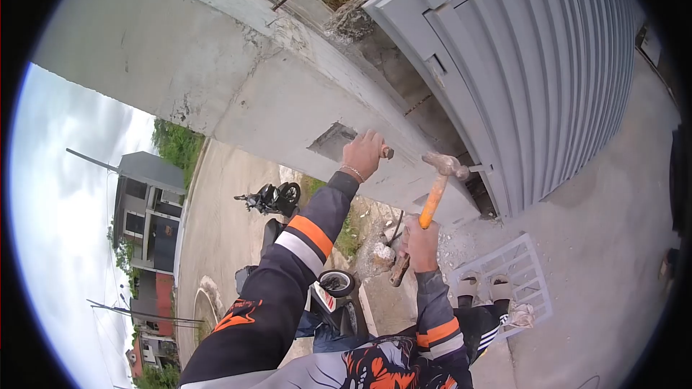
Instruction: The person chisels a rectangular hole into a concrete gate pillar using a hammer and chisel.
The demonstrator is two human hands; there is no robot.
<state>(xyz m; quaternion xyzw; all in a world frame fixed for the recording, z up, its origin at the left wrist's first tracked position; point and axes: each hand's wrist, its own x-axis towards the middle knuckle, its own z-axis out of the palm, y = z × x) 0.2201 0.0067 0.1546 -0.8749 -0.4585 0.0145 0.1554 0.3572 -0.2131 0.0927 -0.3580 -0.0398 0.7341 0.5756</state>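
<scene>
My left hand (363, 155) is closed around a chisel, and the chisel's rusty butt end (387, 152) sticks out of the fist. The rest of the chisel is hidden by the hand. Right beside the fist, a rectangular recess (333, 141) is cut into the grey concrete wall (288, 104). My right hand (420, 243) grips a hammer (433, 200) by its orange and wooden handle. The worn metal hammer head is a short way from the chisel's end, not touching it.
A grey ribbed metal gate (519, 65) stands beside the wall. Broken concrete (382, 252) lies at the wall's foot. Sandalled feet (484, 285) are on a white slatted grate (535, 268). A motorcycle (274, 198) is parked on the road, and another vehicle's wheel (336, 283) shows nearer.
</scene>
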